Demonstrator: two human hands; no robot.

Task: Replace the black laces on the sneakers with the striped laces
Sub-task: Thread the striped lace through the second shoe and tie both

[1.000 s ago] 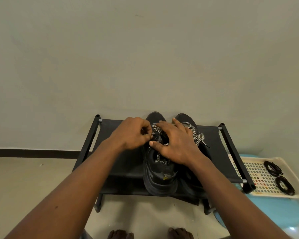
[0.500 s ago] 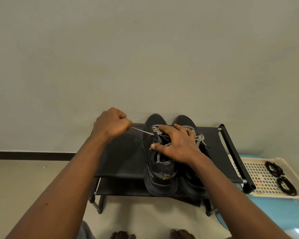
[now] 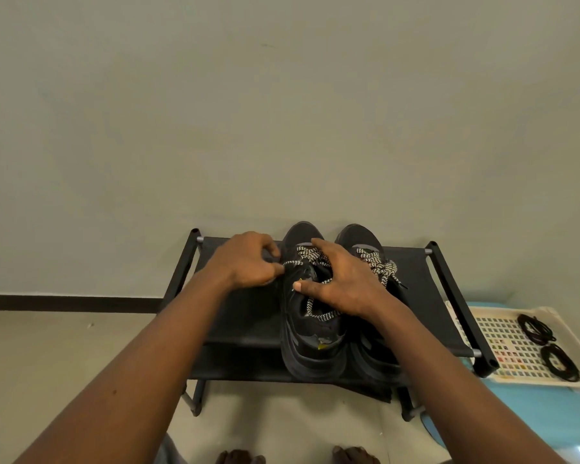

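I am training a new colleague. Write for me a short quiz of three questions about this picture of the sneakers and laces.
1. True or false: the black laces lie coiled in the white tray.
2. The left hand pinches: A) a striped lace; B) a black lace; C) the tray's rim.
3. Missing word: the right hand rests with spread fingers on a ____.

Key: 1 true; 2 A; 3 sneaker.
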